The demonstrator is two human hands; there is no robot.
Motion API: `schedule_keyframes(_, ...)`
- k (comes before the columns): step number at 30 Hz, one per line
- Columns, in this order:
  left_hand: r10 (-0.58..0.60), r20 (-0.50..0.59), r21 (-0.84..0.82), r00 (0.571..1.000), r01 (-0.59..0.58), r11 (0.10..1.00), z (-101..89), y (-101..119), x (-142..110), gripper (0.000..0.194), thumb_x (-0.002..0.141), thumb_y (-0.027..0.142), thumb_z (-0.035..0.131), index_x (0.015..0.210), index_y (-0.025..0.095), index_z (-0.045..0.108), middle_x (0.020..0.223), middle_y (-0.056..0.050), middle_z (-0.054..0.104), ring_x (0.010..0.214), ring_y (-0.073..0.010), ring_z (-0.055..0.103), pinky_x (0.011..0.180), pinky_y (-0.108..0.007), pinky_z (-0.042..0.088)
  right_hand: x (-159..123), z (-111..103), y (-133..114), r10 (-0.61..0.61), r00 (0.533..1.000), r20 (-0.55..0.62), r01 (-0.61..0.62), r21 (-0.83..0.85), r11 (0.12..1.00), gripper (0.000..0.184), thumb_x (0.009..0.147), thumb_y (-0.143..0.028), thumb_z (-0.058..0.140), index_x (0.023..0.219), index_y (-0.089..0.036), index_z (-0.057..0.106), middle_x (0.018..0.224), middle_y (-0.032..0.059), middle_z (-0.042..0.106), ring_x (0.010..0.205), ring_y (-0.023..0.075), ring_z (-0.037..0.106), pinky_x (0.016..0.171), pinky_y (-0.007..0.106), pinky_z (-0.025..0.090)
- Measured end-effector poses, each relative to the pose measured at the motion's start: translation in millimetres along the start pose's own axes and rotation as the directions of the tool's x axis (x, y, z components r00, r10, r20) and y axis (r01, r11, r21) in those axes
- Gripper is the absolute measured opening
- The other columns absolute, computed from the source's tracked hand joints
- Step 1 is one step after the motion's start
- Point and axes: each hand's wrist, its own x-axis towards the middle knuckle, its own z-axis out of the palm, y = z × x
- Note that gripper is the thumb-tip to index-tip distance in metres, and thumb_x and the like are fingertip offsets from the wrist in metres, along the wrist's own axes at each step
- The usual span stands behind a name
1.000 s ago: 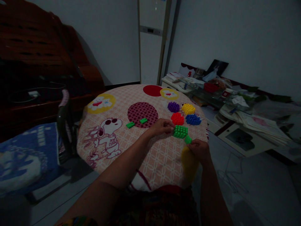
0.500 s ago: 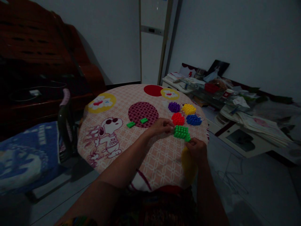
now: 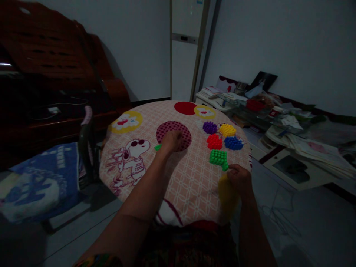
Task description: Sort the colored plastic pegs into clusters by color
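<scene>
My left hand (image 3: 172,141) is over the dark red checked circle on the tablecloth, its fingers curled downward and closed. Whatever lies under its fingertips is hidden. One small green piece (image 3: 158,147) shows just left of that wrist. Near the table's right side, my right hand (image 3: 239,178) pinches at the near right corner of a studded green block cluster (image 3: 218,157), where a small green piece (image 3: 225,167) sticks out. Behind the green cluster lie similar knobbly clusters: red (image 3: 214,141), blue (image 3: 233,143), purple (image 3: 210,127) and yellow (image 3: 227,130).
The round table has a patterned cloth (image 3: 189,185). A chair with a blue cover (image 3: 59,174) stands at the left, and a wooden bench (image 3: 50,63) behind it. On the right, a low cabinet (image 3: 289,167) carries papers, a cup (image 3: 275,111) and bags.
My left hand has left the green cluster and moved left to the dark red circle, covering a green piece there. My right hand stays at the cluster's corner. The view has shifted slightly.
</scene>
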Motion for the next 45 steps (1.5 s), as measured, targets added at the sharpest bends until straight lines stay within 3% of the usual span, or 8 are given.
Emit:
schedule_keyframes(7,-0.064,0.251,0.135,0.966,0.031,0.990,-4.3,-14.5,-3.1,0.021,0.073,0.035,0.078,0.088,0.021,0.079,0.088,-0.007,0.075,0.085,-0.0234,0.066,0.068,-0.026,0.042,-0.2,-5.0,-7.8,0.100,0.992,-0.082,-0.094,0.076,0.993,0.042,0.068,-0.039,0.052,0.091,-0.014,0.078,0.056,0.0040,0.065,0.051,0.0199,0.058,0.053,0.031,0.044)
schedule_keyframes(13,-0.150,0.052,0.143,0.987,0.141,0.980,-1.0,-21.9,-0.3,0.022,0.079,0.029,0.072,0.098,0.020,0.077,0.101,-0.010,0.076,0.094,-0.0257,0.066,0.075,-0.028,0.046,-1.0,-4.5,-7.3,0.110,0.989,-0.097,-0.098,0.122,0.988,0.039,0.067,-0.039,0.054,0.086,-0.014,0.077,0.058,0.0053,0.067,0.053,0.0200,0.060,0.053,0.030,0.045)
schedule_keyframes(18,-0.169,0.098,0.189,0.981,0.149,0.971,1.7,-30.3,-0.7,0.019,0.081,0.026,0.068,0.094,0.016,0.076,0.101,-0.013,0.075,0.093,-0.0266,0.066,0.075,-0.030,0.046,-2.6,2.3,-5.4,0.194,0.977,-0.084,-0.166,0.264,0.950,0.036,0.067,-0.040,0.059,0.087,-0.014,0.076,0.060,0.0054,0.068,0.051,0.0192,0.060,0.049,0.029,0.044)
schedule_keyframes(22,-0.113,0.107,0.064,0.988,0.107,0.992,6.9,-27.1,1.6,0.011,0.073,0.025,0.074,0.081,0.017,0.074,0.082,-0.007,0.074,0.082,-0.0223,0.064,0.070,-0.027,0.043,-1.3,9.2,-2.5,0.248,0.965,-0.081,-0.203,0.370,0.907,0.037,0.066,-0.044,0.063,0.084,-0.014,0.074,0.057,0.0048,0.067,0.051,0.0196,0.061,0.048,0.028,0.045)
schedule_keyframes(28,0.144,0.102,-0.360,0.984,-0.099,0.928,17.0,15.0,-2.4,0.010,0.070,0.023,0.071,0.077,0.016,0.068,0.073,-0.001,0.068,0.071,-0.0157,0.061,0.066,-0.025,0.042,1.2,13.2,2.6,0.280,0.957,-0.080,-0.221,0.430,0.876,0.036,0.065,-0.046,0.067,0.081,-0.015,0.073,0.055,0.0028,0.065,0.051,0.0196,0.061,0.049,0.028,0.046)
schedule_keyframes(34,0.334,0.143,-0.787,0.932,-0.097,0.609,33.6,65.3,-21.5,0.033,0.067,0.017,0.066,0.100,0.015,0.063,0.080,0.000,0.068,0.067,-0.0120,0.063,0.063,-0.022,0.047,0.5,13.2,2.7,0.286,0.956,-0.072,-0.231,0.416,0.879,0.036,0.067,-0.046,0.066,0.082,-0.014,0.074,0.056,0.0034,0.066,0.052,0.0193,0.061,0.049,0.028,0.046)
schedule_keyframes(36,0.368,0.155,-0.799,0.917,-0.102,0.592,37.6,74.1,-26.4,0.030,0.066,0.019,0.067,0.095,0.016,0.063,0.081,0.000,0.067,0.067,-0.0115,0.062,0.061,-0.021,0.046,0.5,12.5,0.2,0.288,0.954,-0.079,-0.231,0.416,0.879,0.035,0.066,-0.045,0.065,0.081,-0.014,0.074,0.056,0.0041,0.066,0.052,0.0197,0.062,0.049,0.028,0.046)
schedule_keyframes(45,0.457,0.102,-0.539,0.884,-0.337,0.772,60.4,106.3,-56.4,0.016,0.068,0.019,0.068,0.084,0.016,0.066,0.080,-0.002,0.066,0.070,-0.0151,0.059,0.066,-0.026,0.044,2.1,10.7,-3.2,0.287,0.955,-0.075,-0.231,0.420,0.877,0.037,0.063,-0.046,0.065,0.079,-0.014,0.073,0.055,0.0037,0.065,0.051,0.0203,0.062,0.049,0.029,0.045)
